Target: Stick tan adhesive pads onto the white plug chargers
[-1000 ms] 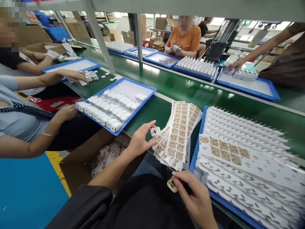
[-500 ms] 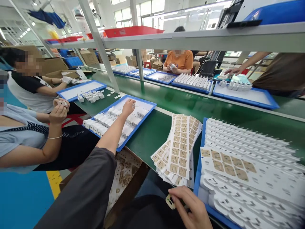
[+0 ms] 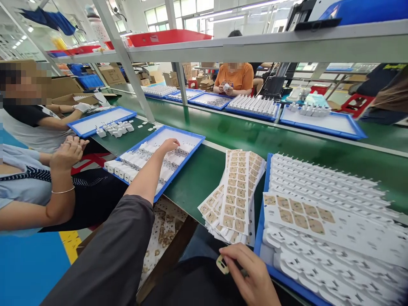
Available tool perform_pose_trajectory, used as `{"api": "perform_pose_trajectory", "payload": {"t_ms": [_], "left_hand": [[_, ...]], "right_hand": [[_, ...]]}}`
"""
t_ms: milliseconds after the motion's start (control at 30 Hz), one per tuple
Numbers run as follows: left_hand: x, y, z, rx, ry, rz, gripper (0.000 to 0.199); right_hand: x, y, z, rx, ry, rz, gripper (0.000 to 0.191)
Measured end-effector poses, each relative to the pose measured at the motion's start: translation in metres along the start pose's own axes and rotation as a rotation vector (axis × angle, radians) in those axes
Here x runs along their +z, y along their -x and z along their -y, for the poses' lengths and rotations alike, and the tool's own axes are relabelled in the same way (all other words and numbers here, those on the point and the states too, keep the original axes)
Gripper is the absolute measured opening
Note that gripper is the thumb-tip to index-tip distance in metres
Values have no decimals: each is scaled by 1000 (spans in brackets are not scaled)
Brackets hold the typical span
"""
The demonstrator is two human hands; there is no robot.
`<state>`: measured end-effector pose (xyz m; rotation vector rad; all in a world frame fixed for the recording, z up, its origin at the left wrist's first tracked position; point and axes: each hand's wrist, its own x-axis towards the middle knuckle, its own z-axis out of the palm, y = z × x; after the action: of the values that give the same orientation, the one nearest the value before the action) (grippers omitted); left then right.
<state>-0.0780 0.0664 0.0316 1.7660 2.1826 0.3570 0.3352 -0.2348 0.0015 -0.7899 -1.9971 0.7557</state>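
Note:
My left hand reaches into a blue-rimmed tray on the left. Its fingers are curled down on a white charger housing, mostly hidden by the hand, at the end of a row of white charger housings. Low in front of me, my right hand pinches a small tan adhesive sticker with a slot in it, between thumb and forefinger. Past that hand lies a fanned stack of sticker sheets. A partly used sticker sheet rests across white housings in the right-hand tray.
A green bench carries the trays. Two co-workers sit at the left, one with raised hands. Across the belt a person in orange works behind more trays. A shelf post rises behind the left tray.
My left hand has lowered slightly toward the row, and the housing it held up is now mostly hidden. The right hand still pinches the sticker. My view has shifted slightly.

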Motion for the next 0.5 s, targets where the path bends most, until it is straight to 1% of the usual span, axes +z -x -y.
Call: {"api": "perform_pose_trajectory", "payload": {"t_ms": [67, 100, 133, 167, 200, 267, 300, 333, 367, 400, 467, 500], "left_hand": [[-6, 3, -9, 15, -9, -22, 25], [-11, 5, -13, 27, -13, -33, 21], [-17, 8, -16, 39, -16, -45, 19], [-23, 13, -19, 51, -18, -58, 18], [-30, 20, -21, 73, -15, -74, 21], [-45, 48, -26, 153, 7, -111, 28], [-52, 69, -28, 274, 39, -159, 29], [-59, 95, -31, 378, 84, -178, 31], [-65, 124, -34, 439, 123, -172, 33], [-70, 156, -37, 470, 144, -146, 35], [-77, 220, -39, 537, 142, -144, 33], [-78, 249, -36, 586, 118, -154, 29]], "right_hand": [[6, 0, 4, 49, -24, 6, 18], [12, -1, 5, 87, -48, 31, 17], [22, -3, 6, 132, -81, 83, 16], [35, -6, 4, 189, -119, 160, 16], [53, -12, 1, 237, -163, 266, 15], [98, -26, -13, 384, -210, 502, 14], [124, -34, -22, 429, -225, 564, 12], [150, -42, -33, 467, -240, 606, 11], [175, -50, -45, 508, -250, 638, 9], [197, -58, -57, 548, -255, 656, 9], [229, -72, -77, 608, -274, 673, 25], [239, -77, -85, 625, -288, 680, 30]]}}
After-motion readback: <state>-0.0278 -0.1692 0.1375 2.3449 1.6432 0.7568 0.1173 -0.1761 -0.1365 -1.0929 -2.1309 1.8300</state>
